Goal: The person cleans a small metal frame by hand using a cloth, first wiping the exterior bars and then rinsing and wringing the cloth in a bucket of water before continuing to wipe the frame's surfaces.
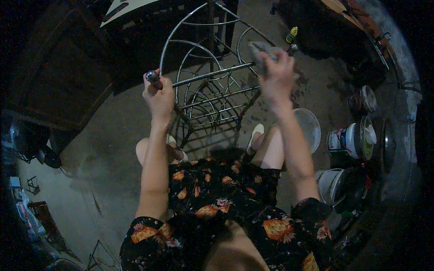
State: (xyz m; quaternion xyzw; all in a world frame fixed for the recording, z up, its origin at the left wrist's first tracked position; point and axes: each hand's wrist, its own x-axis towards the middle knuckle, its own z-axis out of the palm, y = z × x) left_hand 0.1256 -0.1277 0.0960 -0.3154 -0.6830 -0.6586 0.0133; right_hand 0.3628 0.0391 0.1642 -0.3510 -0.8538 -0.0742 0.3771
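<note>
A metal tube rack [210, 73] with curved bars and several tiers stands upright on the floor in front of me. My left hand [158, 101] is closed around its left corner post, just below the rounded metal end. A grey cloth [259, 49] is in my right hand [277, 80], pressed at the right end of the rack's upper crossbar, near the right corner post. Motion blurs the right fingers a little, and they cover part of the bar and the cloth.
A yellow-capped bottle [292, 34] stands beyond the right hand. Along the right side are a pale round tub [308, 130], a white paint bucket [340, 141] and another bucket [329, 184]. Dark wooden furniture [58, 58] fills the far left. My feet are beside the rack's base.
</note>
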